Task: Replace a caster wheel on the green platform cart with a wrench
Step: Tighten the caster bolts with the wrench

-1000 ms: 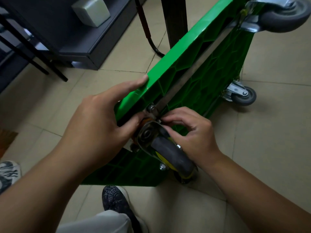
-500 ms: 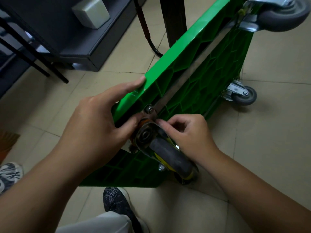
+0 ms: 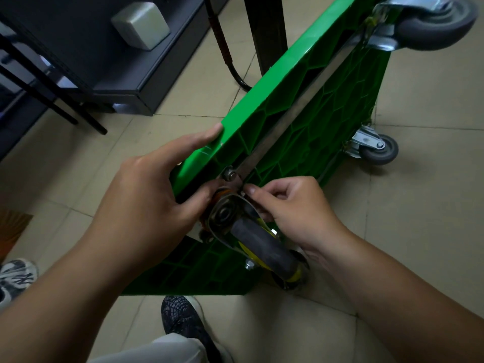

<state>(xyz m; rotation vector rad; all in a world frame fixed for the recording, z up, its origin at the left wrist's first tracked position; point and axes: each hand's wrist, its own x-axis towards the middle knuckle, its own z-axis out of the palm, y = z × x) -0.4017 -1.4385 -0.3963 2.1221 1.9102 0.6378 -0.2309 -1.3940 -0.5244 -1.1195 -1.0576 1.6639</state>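
Dim, even indoor light | soft shadows | slight blur upper left | wide-angle bending at edges

head: worn on the head | faces forward and down | close above the green platform cart [image 3: 262, 100]
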